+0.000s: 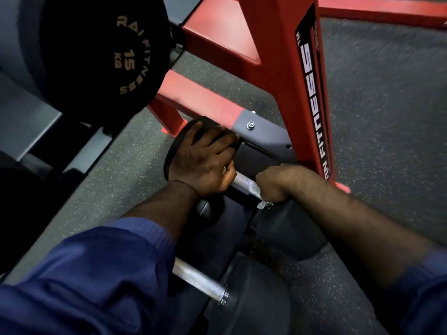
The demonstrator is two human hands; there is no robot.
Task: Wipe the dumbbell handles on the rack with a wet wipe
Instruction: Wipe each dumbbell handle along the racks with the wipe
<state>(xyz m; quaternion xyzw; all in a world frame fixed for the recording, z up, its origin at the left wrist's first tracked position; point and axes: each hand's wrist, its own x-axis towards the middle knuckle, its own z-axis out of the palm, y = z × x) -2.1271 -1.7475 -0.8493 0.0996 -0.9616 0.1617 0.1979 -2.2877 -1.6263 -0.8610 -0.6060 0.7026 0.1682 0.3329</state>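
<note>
The person's left hand [205, 163] lies spread flat over the far black head [177, 143] of a dumbbell on the low tier of the red rack [287, 76], fingers apart, bracing it; the right hand [278, 182] is curled into a fist round the knurled steel handle [245, 183] at its near end, a scrap of white wet wipe [262, 204] poking out below the fist (most of the wipe is hidden inside the grip). The bare middle of the handle shows between the two hands; a second handle [198, 279] lies nearer the camera, partly under the blue sleeve [96, 274]. A 15 kg dumbbell head [108, 52] sits on the tier above, upper left.
</note>
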